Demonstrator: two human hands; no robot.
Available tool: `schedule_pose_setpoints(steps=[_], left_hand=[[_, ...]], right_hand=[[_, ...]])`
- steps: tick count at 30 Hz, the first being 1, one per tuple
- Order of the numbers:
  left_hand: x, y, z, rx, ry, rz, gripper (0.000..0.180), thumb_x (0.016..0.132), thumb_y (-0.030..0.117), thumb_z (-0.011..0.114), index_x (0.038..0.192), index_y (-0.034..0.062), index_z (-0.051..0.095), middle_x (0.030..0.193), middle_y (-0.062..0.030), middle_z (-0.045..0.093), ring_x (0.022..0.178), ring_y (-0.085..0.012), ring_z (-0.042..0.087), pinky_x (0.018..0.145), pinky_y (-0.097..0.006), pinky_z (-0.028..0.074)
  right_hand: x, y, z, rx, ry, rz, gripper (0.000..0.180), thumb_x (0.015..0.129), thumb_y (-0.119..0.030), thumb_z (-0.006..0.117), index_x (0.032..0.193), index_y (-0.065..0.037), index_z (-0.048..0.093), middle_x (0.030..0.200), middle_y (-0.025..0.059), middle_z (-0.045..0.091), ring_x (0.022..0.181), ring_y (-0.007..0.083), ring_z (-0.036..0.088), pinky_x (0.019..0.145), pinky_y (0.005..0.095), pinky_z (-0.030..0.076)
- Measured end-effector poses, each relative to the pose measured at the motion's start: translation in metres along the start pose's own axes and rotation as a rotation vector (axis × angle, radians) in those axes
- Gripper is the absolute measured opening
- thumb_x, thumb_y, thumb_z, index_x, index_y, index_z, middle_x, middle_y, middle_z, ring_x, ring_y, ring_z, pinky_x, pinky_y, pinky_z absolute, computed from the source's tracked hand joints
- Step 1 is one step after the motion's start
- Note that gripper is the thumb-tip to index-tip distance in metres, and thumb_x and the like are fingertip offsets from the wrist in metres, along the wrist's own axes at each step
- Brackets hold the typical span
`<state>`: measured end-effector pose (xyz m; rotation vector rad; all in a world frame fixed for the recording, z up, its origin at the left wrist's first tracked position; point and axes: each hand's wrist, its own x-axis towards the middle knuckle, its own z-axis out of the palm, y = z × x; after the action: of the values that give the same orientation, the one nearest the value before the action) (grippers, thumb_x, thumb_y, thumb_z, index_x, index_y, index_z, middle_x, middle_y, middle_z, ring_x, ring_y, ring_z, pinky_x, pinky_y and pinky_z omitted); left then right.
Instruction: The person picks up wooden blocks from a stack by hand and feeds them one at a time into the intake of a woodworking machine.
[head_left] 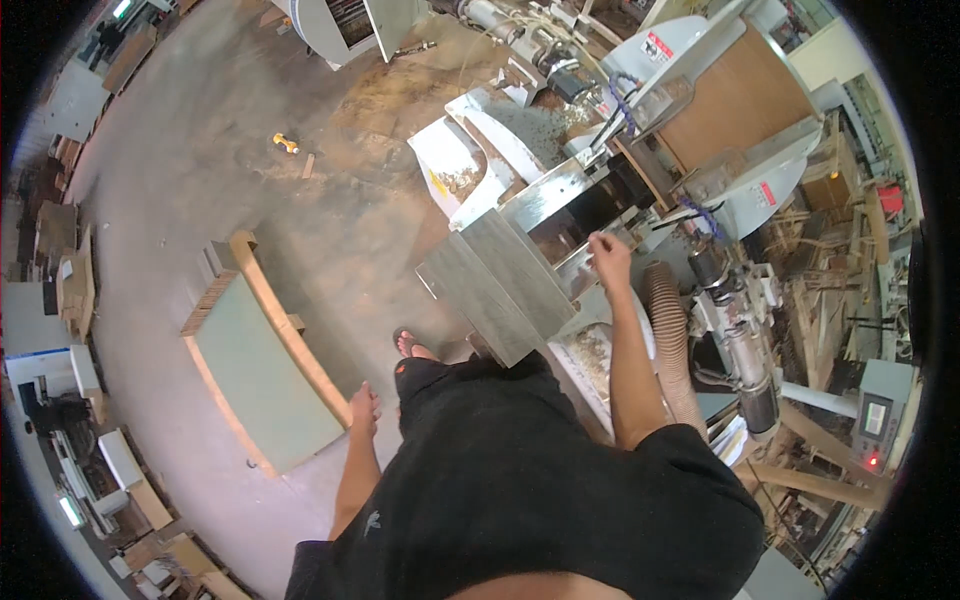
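My right hand (608, 258) is over the near side of a woodworking machine's metal bed (550, 195), its fingers curled and nothing visible in them. To its left, grey wood-grain boards (500, 275) lie at the mouth of the machine, their near end close to my body. My left hand (365, 408) hangs low beside the wooden edge rail (290, 330) of a low stand with a grey-green top (260, 375). Its fingers are loosely closed, with no object showing. Whether that hand touches the rail is unclear.
A ribbed hose (668, 320) and a motor unit (745, 370) stand right of my right arm. Further right is a control box (880, 415) with a red light. A yellow tool (285, 143) lies on the floor. Stacked strips (215, 275) sit at the stand's far end.
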<state>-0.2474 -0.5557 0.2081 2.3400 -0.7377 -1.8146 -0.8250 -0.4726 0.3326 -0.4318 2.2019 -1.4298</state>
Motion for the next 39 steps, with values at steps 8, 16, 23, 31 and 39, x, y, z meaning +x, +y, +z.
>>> schedule_pose_setpoints(steps=[8,16,23,31,39], left_hand=[[-0.029,-0.031,0.055,-0.096,-0.052,0.007,0.047,0.091,0.046,0.046,0.120,0.0098,0.048,0.114,-0.0079,0.053,0.102,-0.0211,0.053,0.078,-0.041,0.043],[-0.079,-0.050,0.085,0.022,0.017,0.213,0.032,0.090,0.032,0.057,0.092,-0.0004,0.059,0.087,-0.0058,0.057,0.079,-0.0164,0.055,0.070,-0.031,0.047],[-0.071,-0.079,0.081,0.029,-0.018,0.191,0.046,0.091,0.038,0.052,0.109,-0.0038,0.059,0.100,-0.0125,0.062,0.090,-0.0203,0.058,0.082,-0.035,0.045],[-0.030,-0.078,0.077,0.446,-0.071,0.338,0.052,0.090,0.045,0.049,0.112,-0.0012,0.059,0.109,-0.0123,0.062,0.096,-0.0229,0.057,0.084,-0.038,0.043],[-0.071,-0.013,0.100,-0.044,-0.025,0.081,0.042,0.089,0.044,0.052,0.111,0.0086,0.054,0.098,-0.0032,0.057,0.087,-0.0143,0.054,0.069,-0.037,0.040]], right_hand=[[0.064,-0.013,-0.020,-0.214,0.165,-0.285,0.027,0.081,-0.021,0.062,0.098,0.001,0.066,0.086,0.0148,0.066,0.078,0.0250,0.064,0.073,0.0328,0.049],[0.145,-0.022,-0.018,-0.998,-0.032,-0.040,0.044,0.082,-0.017,0.057,0.121,0.003,0.049,0.118,0.0214,0.057,0.106,0.0396,0.056,0.092,0.0453,0.045],[0.107,-0.055,-0.030,-0.986,-0.031,-0.208,0.020,0.079,-0.018,0.060,0.090,-0.003,0.065,0.097,0.0175,0.065,0.093,0.0364,0.061,0.079,0.0444,0.050],[0.046,-0.014,0.017,-0.524,-0.472,-0.203,0.030,0.077,-0.025,0.067,0.098,-0.004,0.068,0.095,0.0152,0.067,0.089,0.0273,0.065,0.079,0.0360,0.050],[0.033,0.021,0.041,-0.573,-0.571,-0.234,0.035,0.075,-0.033,0.064,0.100,-0.009,0.069,0.098,0.0145,0.067,0.092,0.0324,0.063,0.083,0.0394,0.049]])
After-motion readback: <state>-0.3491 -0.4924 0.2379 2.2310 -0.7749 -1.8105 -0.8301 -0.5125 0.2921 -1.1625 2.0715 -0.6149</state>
